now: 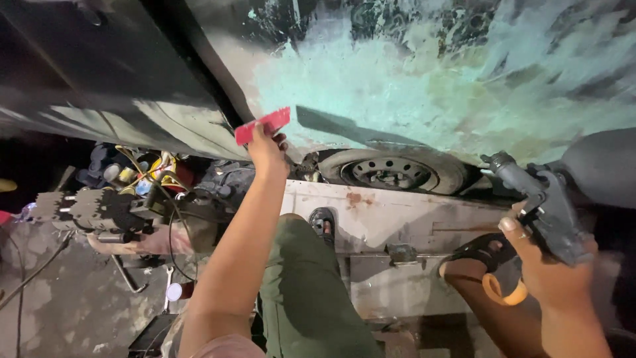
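Left hand [268, 149]: clenched on a red spreader [263, 125], its edge against the green-filled car panel [397, 86].
Right hand [550, 265]: grasping a grey spray gun [540, 205], nozzle toward the panel.
Below: spare wheel [394, 172], metal platform [397, 219], parts and wires [142, 182] at left.
Risk, as judged: an accidental trigger squeeze could spray the panel; footing looks narrow.
Unclear: gun's lower part blurred; dark surroundings unreadable.

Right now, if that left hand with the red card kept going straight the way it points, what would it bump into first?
Most likely the greenish, patchy body panel. The left hand holds the red scraper card up toward it, and nothing shows between them. Depth is hard to judge, so the card's edge may already be touching.
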